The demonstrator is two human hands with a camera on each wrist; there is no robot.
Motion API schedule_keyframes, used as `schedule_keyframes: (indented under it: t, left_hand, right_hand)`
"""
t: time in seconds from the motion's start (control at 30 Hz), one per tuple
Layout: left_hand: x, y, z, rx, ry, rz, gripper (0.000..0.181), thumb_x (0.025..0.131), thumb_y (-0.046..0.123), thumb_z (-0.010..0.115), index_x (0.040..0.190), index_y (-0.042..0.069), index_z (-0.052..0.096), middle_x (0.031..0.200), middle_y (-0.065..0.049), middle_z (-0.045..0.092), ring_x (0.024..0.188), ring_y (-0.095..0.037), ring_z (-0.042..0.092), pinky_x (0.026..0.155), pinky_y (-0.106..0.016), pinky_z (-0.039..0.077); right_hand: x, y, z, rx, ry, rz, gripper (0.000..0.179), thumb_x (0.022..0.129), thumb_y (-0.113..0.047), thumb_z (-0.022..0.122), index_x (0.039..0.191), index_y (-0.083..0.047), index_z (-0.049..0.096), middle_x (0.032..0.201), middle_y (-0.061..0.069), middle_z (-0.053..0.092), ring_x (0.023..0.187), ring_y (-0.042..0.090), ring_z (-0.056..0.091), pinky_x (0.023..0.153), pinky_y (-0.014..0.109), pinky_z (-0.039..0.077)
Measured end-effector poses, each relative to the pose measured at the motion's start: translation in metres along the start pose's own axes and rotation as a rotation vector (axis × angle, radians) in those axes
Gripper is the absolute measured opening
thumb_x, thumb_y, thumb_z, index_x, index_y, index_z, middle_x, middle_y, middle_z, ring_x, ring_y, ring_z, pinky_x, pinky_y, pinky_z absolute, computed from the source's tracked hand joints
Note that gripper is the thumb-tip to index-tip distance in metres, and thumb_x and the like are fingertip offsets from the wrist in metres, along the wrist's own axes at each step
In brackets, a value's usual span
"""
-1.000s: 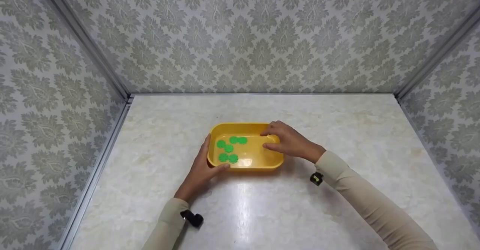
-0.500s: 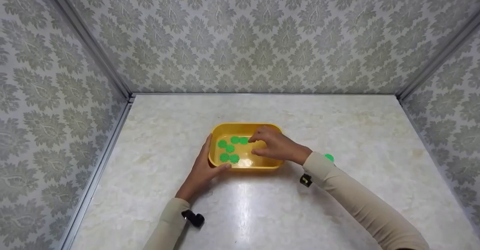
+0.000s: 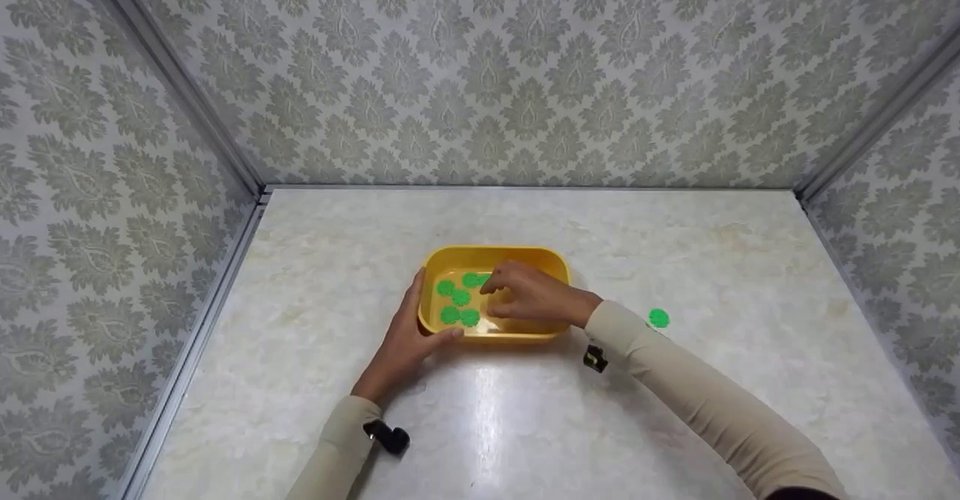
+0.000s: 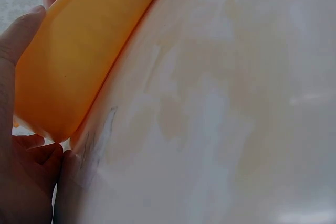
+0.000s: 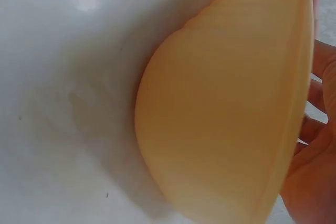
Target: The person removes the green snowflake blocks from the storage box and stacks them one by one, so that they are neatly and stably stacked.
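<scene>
A yellow plastic tub (image 3: 555, 258) sits on the table with several small green scalloped discs (image 3: 460, 297) lying flat in its left half. At its left end my left hand (image 3: 405, 339) holds the tub, thumb over the front rim and fingers along the outer side. My right hand (image 3: 529, 294) reaches down into the tub from the right, its fingers bent and the thumb apart from them. Its fingertips overlap a green disc at the back of the group, partly hiding it. The right wrist view shows the tub's outer wall (image 5: 226, 103) with the hand beyond the rim.
One more green disc (image 3: 658, 318) lies on the table to the right of the tub, close to the right sleeve. The marble-patterned tabletop (image 3: 337, 245) meets patterned walls at the back and both sides. Each wrist carries a small black camera (image 3: 388, 437).
My right hand has moved left inside the tub, from its right end to the green discs. The lone disc on the table has come out from behind the right arm. My left hand stays put.
</scene>
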State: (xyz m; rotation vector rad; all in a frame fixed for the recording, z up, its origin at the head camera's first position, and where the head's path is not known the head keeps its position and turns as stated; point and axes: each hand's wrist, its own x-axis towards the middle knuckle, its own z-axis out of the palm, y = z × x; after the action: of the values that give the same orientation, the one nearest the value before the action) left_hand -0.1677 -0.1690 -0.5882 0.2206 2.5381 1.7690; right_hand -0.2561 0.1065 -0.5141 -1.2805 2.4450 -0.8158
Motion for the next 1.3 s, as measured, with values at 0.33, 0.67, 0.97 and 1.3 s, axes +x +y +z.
schedule_keyframes:
  t: [0.33, 0.67, 0.97, 1.3]
  left_hand:
    - [-0.001, -0.001, 0.001, 0.004, 0.000, -0.005, 0.125, 0.090, 0.048, 0.092, 0.179, 0.029, 0.007, 0.182, -0.001, 0.021, 0.163, -0.021, 0.029, 0.132, -0.049, 0.025]
    - [0.000, -0.002, 0.000, 0.003, -0.003, -0.003, 0.124, 0.090, 0.051, 0.091, 0.179, 0.031, 0.008, 0.182, 0.001, 0.021, 0.162, -0.020, 0.029, 0.131, -0.048, 0.025]
    - [0.000, -0.002, 0.000, 0.019, 0.005, 0.004, 0.125, 0.089, 0.050, 0.092, 0.179, 0.030, 0.007, 0.181, -0.002, 0.023, 0.160, -0.022, 0.033, 0.130, -0.051, 0.028]
    - [0.001, -0.004, -0.001, 0.008, 0.006, 0.028, 0.126, 0.089, 0.048, 0.093, 0.179, 0.030, 0.007, 0.182, -0.002, 0.020, 0.163, -0.023, 0.029, 0.131, -0.053, 0.026]
  right_hand:
    - [0.014, 0.000, 0.017, 0.071, -0.043, 0.003, 0.028, 0.101, -0.014, 0.077, 0.126, -0.001, 0.081, 0.118, 0.012, 0.077, 0.104, 0.023, 0.067, 0.096, 0.040, 0.057]
    - [0.027, -0.003, 0.020, 0.080, -0.097, 0.028, 0.027, 0.096, -0.011, 0.083, 0.121, -0.002, 0.084, 0.107, 0.008, 0.081, 0.085, 0.015, 0.063, 0.081, 0.030, 0.056]
    - [0.036, -0.008, 0.025, 0.068, -0.103, 0.040, 0.016, 0.093, -0.008, 0.084, 0.109, -0.004, 0.086, 0.087, -0.003, 0.071, 0.079, 0.013, 0.054, 0.077, 0.027, 0.048]
    - [0.038, -0.011, 0.027, 0.078, -0.085, 0.037, 0.012, 0.091, -0.004, 0.083, 0.103, -0.005, 0.085, 0.081, -0.002, 0.067, 0.076, 0.014, 0.051, 0.073, 0.028, 0.044]
